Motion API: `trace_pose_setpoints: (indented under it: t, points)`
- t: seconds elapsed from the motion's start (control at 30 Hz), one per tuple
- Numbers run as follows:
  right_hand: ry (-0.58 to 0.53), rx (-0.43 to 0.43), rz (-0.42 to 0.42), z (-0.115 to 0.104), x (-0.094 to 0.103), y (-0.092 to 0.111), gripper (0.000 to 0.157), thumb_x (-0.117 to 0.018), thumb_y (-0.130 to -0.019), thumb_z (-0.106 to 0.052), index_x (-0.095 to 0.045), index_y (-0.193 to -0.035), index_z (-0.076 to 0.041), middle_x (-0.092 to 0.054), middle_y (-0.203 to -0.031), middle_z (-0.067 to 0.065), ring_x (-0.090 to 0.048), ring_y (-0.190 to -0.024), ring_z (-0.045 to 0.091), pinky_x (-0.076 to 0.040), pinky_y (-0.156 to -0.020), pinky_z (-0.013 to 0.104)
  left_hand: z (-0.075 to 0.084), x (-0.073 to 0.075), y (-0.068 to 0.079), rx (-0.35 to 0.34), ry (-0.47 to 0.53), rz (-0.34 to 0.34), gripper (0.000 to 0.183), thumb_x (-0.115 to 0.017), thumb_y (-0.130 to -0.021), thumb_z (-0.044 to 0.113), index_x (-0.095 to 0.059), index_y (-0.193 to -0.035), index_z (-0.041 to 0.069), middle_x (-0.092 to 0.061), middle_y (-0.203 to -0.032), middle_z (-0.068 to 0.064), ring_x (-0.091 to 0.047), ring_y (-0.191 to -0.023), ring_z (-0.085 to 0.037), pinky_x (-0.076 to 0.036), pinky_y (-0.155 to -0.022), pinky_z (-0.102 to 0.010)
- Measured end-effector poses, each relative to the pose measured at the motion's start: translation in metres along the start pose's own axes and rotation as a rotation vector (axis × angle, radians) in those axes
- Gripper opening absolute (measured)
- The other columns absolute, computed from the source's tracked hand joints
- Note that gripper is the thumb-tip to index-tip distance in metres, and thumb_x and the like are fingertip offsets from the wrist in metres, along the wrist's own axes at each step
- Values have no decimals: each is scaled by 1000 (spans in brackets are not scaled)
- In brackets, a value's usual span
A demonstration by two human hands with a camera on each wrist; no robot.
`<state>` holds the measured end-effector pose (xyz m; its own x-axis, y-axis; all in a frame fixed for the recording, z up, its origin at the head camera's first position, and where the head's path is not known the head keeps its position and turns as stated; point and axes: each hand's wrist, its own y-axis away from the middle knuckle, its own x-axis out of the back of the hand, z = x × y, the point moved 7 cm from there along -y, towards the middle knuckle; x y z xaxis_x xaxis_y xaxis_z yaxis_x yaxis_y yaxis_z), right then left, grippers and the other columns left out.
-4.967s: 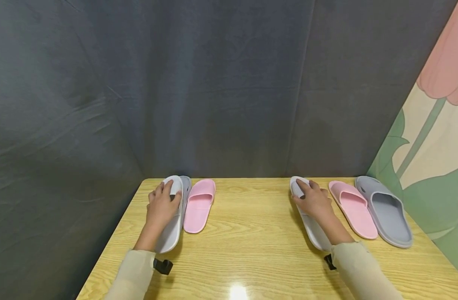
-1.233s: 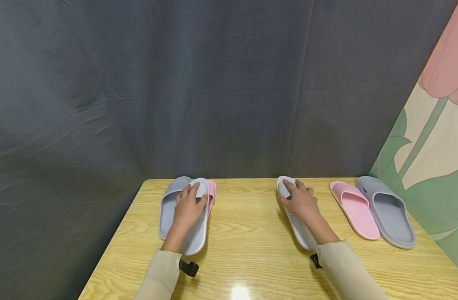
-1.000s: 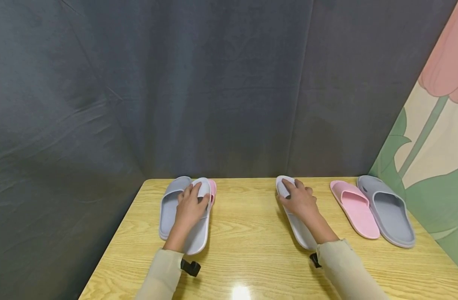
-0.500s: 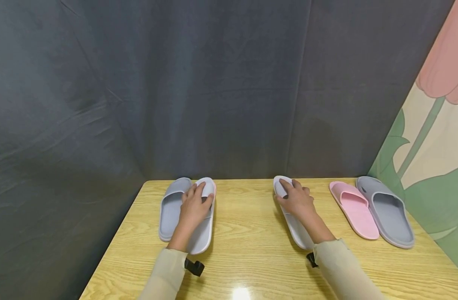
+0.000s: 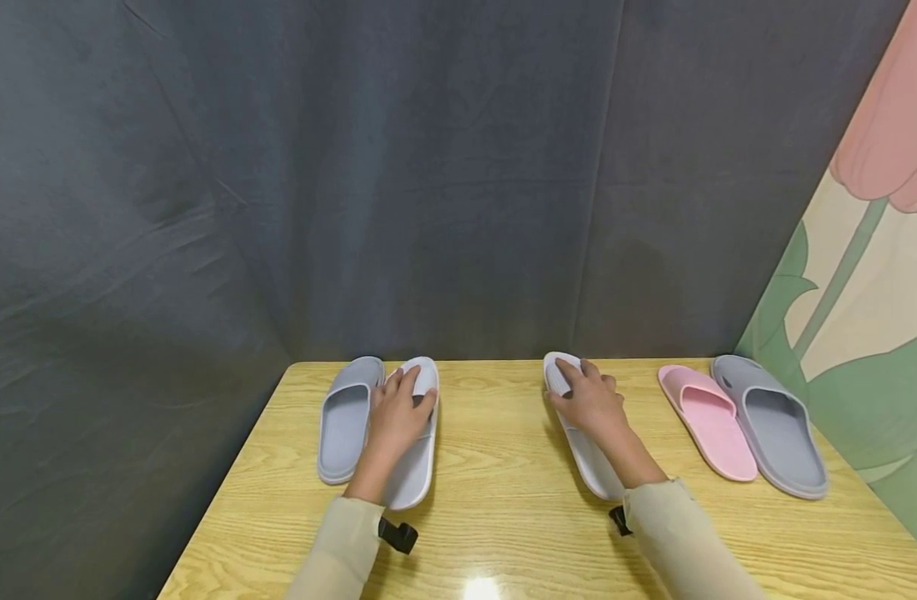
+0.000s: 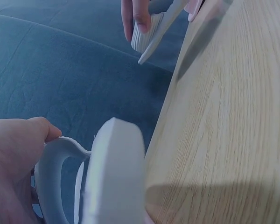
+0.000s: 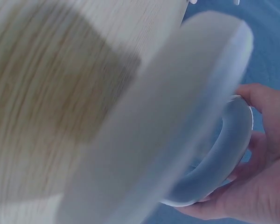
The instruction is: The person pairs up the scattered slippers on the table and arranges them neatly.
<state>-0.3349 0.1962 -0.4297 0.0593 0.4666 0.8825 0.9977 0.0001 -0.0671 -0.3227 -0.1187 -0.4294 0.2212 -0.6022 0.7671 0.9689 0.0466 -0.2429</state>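
Note:
In the head view my left hand (image 5: pixel 396 419) grips a white slipper (image 5: pixel 417 471) by its strap, fingers on top. My right hand (image 5: pixel 595 407) holds the matching white slipper (image 5: pixel 588 454) the same way. Both wrist views show the soles raised off the wooden table, with shadows below. A grey slipper (image 5: pixel 343 429) lies just left of the left hand. In the left wrist view a sliver of pink (image 6: pixel 148 218) shows under the left slipper (image 6: pixel 116 172); from the head the held slipper hides it.
At the right of the wooden table (image 5: pixel 488 467) lie a pink slipper (image 5: pixel 709 425) and a grey slipper (image 5: pixel 777 433), side by side. A dark curtain (image 5: pixel 458 183) stands behind the table, and a flower-painted wall (image 5: pixel 864 350) borders the right.
My left hand has carried its white slipper rightward, past the left grey slipper and over the left pink one, now covered. My right hand has shifted its slipper left, away from the right pink one.

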Motion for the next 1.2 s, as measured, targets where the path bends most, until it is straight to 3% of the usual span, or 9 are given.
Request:
trace_pose_setpoints:
  t: [0.6,1.2]
  points:
    - [-22,26,15,-8,-3,3,67,-64,-96,-37,-41,-155,-14,-26,-158,33,-30,-134,63,-33,-97,76,12,-8,0,14,54,2,60,-59,-97,44,-51,-149,16,-40,-156,-22,-37,-137,-50,-36,-103,-69]
    - [-11,18,0,-13,-5,2,67,-63,-97,-37,-40,-156,-15,-26,-158,32,-30,-135,62,-32,-98,76,18,-18,-1,10,86,-1,59,-60,-97,43,-51,-149,16,-40,-156,-21,-38,-137,-47,-40,-99,-68]
